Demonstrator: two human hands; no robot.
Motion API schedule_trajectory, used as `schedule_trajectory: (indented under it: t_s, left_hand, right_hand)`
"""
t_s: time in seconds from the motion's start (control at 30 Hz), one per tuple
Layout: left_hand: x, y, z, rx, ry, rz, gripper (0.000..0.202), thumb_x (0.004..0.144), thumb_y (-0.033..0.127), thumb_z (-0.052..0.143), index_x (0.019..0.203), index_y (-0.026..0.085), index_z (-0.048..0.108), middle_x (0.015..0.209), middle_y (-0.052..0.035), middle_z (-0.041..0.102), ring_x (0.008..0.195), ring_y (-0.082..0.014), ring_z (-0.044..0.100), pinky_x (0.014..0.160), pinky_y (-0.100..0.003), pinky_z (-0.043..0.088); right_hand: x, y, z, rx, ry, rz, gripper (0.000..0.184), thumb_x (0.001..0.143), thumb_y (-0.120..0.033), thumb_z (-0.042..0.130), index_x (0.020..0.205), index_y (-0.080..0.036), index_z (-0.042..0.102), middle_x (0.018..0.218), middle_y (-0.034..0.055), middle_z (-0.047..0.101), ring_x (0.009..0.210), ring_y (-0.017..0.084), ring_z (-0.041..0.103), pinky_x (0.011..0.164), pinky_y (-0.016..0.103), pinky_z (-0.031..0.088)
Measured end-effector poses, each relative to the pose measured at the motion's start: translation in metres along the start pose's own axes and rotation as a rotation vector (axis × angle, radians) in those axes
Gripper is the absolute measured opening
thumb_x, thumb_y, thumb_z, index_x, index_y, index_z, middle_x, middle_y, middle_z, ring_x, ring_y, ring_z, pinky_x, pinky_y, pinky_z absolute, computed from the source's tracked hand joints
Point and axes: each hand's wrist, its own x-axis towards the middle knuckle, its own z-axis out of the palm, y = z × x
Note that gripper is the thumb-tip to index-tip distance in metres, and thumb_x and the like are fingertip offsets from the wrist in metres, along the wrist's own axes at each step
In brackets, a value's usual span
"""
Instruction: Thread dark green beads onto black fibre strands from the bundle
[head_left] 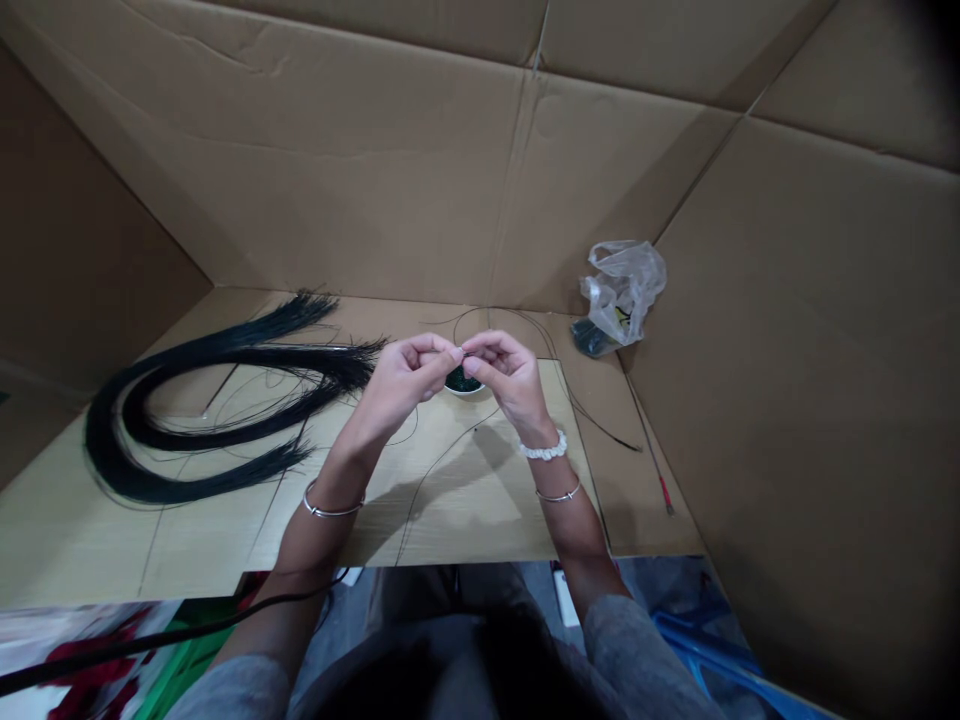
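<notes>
My left hand (409,378) and my right hand (510,375) meet fingertip to fingertip above the table, both in a pinch. Between them is a short bit of a thin dark strand (489,309), which loops up behind my fingers and off to the right. Anything smaller at the fingertips is too small to make out. Just below my hands sits a small white bowl (466,392) of dark green bits that look like beads, partly covered by my fingers. Left of my left hand lie curved bundles of dark strands (139,485), their ends fanned out.
A clear plastic bag (626,285) with dark contents stands at the back right. A thin rod with a red end (665,492) lies along the right edge. Loose strands cross the pale board (450,530). Cardboard walls (360,180) enclose the table. A dark cable (187,632) runs below left.
</notes>
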Motion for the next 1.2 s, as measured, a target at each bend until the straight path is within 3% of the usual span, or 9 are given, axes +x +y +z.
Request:
schedule_trajectory:
  t_s: [0.13, 0.43, 0.57, 0.67, 0.8, 0.9, 1.03, 1.2]
  left_hand:
    - [0.0, -0.001, -0.002, -0.001, -0.005, -0.003, 0.021, 0.078, 0.034, 0.077, 0.075, 0.016, 0.065, 0.048, 0.0084, 0.034, 0.044, -0.0049, 0.023, 0.044, -0.023, 0.015]
    - [0.001, -0.001, -0.002, 0.043, -0.015, -0.01, 0.022, 0.078, 0.036, 0.077, 0.075, 0.017, 0.066, 0.049, 0.0078, 0.035, 0.044, -0.0054, 0.025, 0.044, -0.023, 0.015]
    - [0.002, -0.001, -0.003, 0.049, -0.027, -0.001, 0.024, 0.079, 0.037, 0.077, 0.077, 0.016, 0.066, 0.049, 0.0078, 0.035, 0.044, -0.0055, 0.025, 0.044, -0.023, 0.015]
    - [0.002, -0.003, -0.003, 0.052, -0.022, 0.017, 0.024, 0.082, 0.037, 0.076, 0.077, 0.016, 0.065, 0.05, 0.0085, 0.032, 0.045, -0.0054, 0.024, 0.044, -0.023, 0.015]
    - [0.002, -0.004, -0.002, 0.086, -0.006, 0.05, 0.023, 0.084, 0.035, 0.075, 0.076, 0.016, 0.064, 0.05, 0.0086, 0.032, 0.045, -0.0053, 0.025, 0.043, -0.022, 0.017]
    - [0.002, -0.003, -0.002, 0.1, 0.012, 0.066, 0.02, 0.087, 0.034, 0.072, 0.08, 0.017, 0.064, 0.051, 0.0065, 0.043, 0.043, -0.0056, 0.034, 0.042, -0.022, 0.023]
    - [0.004, -0.002, -0.003, 0.125, -0.024, 0.092, 0.023, 0.093, 0.037, 0.065, 0.088, 0.016, 0.068, 0.075, -0.0024, 0.067, 0.052, -0.0075, 0.056, 0.046, -0.021, 0.036]
    - [0.008, -0.006, -0.007, 0.198, -0.063, 0.07, 0.025, 0.089, 0.039, 0.072, 0.085, 0.015, 0.068, 0.073, -0.0029, 0.068, 0.061, -0.0099, 0.064, 0.052, -0.019, 0.044]
  right_hand:
    - [-0.001, -0.005, 0.002, -0.016, 0.021, -0.043, 0.027, 0.076, -0.037, 0.084, 0.097, -0.026, 0.072, 0.088, -0.0005, 0.071, 0.083, 0.013, 0.067, 0.079, 0.03, 0.058]
    - [-0.004, -0.015, 0.0, -0.284, 0.012, -0.203, 0.011, 0.086, -0.037, 0.076, 0.091, -0.027, 0.073, 0.089, 0.0011, 0.068, 0.084, 0.015, 0.063, 0.078, 0.033, 0.054]
    - [-0.005, -0.016, -0.002, -0.216, 0.009, -0.157, 0.009, 0.09, -0.035, 0.073, 0.092, -0.026, 0.073, 0.089, -0.0007, 0.068, 0.078, 0.012, 0.062, 0.074, 0.029, 0.05]
    - [-0.005, -0.016, -0.002, -0.217, 0.004, -0.116, 0.019, 0.093, -0.039, 0.069, 0.082, -0.023, 0.069, 0.078, -0.0022, 0.064, 0.07, 0.01, 0.058, 0.068, 0.027, 0.046]
    - [-0.006, -0.016, -0.002, -0.288, -0.004, -0.11, 0.03, 0.096, -0.045, 0.063, 0.077, -0.022, 0.065, 0.077, -0.0014, 0.063, 0.072, 0.012, 0.057, 0.072, 0.028, 0.047]
    - [-0.006, -0.016, -0.002, -0.301, -0.003, -0.11, 0.03, 0.097, -0.046, 0.061, 0.077, -0.023, 0.064, 0.077, -0.0014, 0.063, 0.071, 0.012, 0.058, 0.072, 0.028, 0.047]
    - [-0.005, -0.015, -0.004, -0.311, -0.014, -0.11, 0.028, 0.097, -0.044, 0.061, 0.079, -0.022, 0.065, 0.077, -0.0014, 0.065, 0.071, 0.011, 0.059, 0.072, 0.028, 0.047]
    - [-0.003, -0.014, -0.007, -0.384, -0.03, -0.112, 0.028, 0.096, -0.042, 0.062, 0.078, -0.021, 0.066, 0.075, -0.002, 0.064, 0.07, 0.011, 0.056, 0.069, 0.027, 0.044]
